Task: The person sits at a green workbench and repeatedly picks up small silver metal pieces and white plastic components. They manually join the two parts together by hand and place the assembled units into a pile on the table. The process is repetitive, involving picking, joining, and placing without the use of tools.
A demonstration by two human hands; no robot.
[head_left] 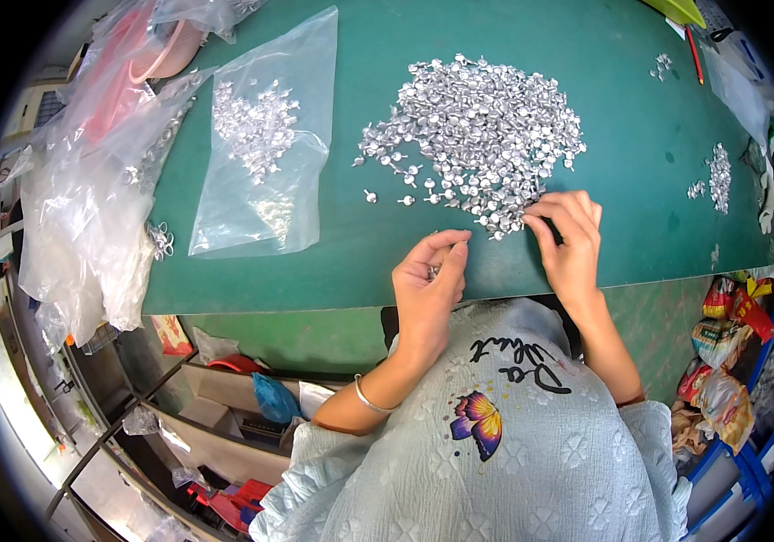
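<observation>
A large heap of small silvery metal pieces (486, 117), each with a round head and a short stem, lies on the green tabletop (360, 271). My left hand (430, 282) is closed just in front of the heap, its fingers curled round a few of these pieces; a bit of metal shows in the palm. At the heap's near right edge, my right hand (569, 237) pinches with thumb and forefinger at a metal piece, mostly hidden by the fingertips. A few loose pieces (407, 200) lie to the left of the heap.
A clear plastic bag (301, 181) holding similar pieces lies left of the heap. More plastic bags (79, 217) and a pink basin (170, 56) crowd the left edge. Small clusters of parts (719, 179) and a red pencil (695, 56) are at the right. Below, an open drawer (224, 397) holds various items.
</observation>
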